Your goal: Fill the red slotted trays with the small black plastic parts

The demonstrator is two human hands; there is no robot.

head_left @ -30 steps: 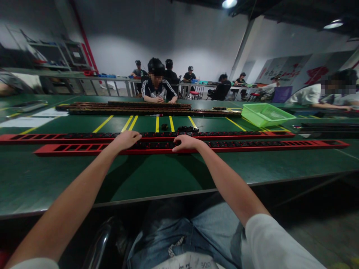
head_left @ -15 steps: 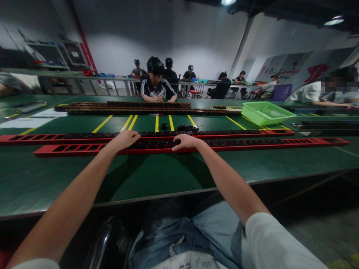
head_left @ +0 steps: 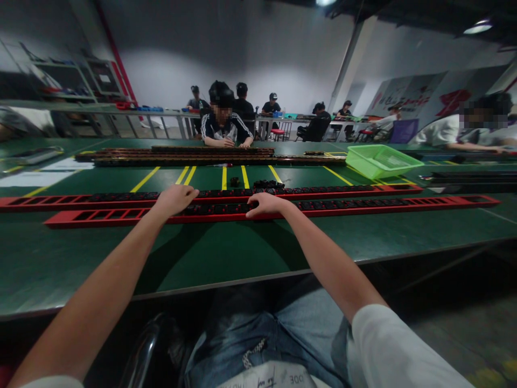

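Note:
Two long red slotted frames lie across the green table in front of me, the near frame (head_left: pixel 121 216) and the far frame (head_left: pixel 52 200). Small black parts (head_left: pixel 323 205) fill their middle slots; several end slots show no part. My left hand (head_left: pixel 175 200) rests at the near frame, fingers curled together; their tips are hidden, so what they pinch cannot be made out. To its right, my right hand (head_left: pixel 266 205) curves over the same frame, thumb at the front edge and fingers behind, gripping it. More black parts lie between the hands.
Behind the frames lie a loose pile of black parts (head_left: pixel 269 185) and one small black piece (head_left: pixel 234 181). Long dark strips (head_left: pixel 181 155) are stacked farther back. A green basket (head_left: pixel 382 161) stands at right. A co-worker (head_left: pixel 224 121) sits opposite, another (head_left: pixel 452 132) at far right.
The whole view has shifted very slightly to the left. Both hands keep nearly the same places and poses at the near frame.

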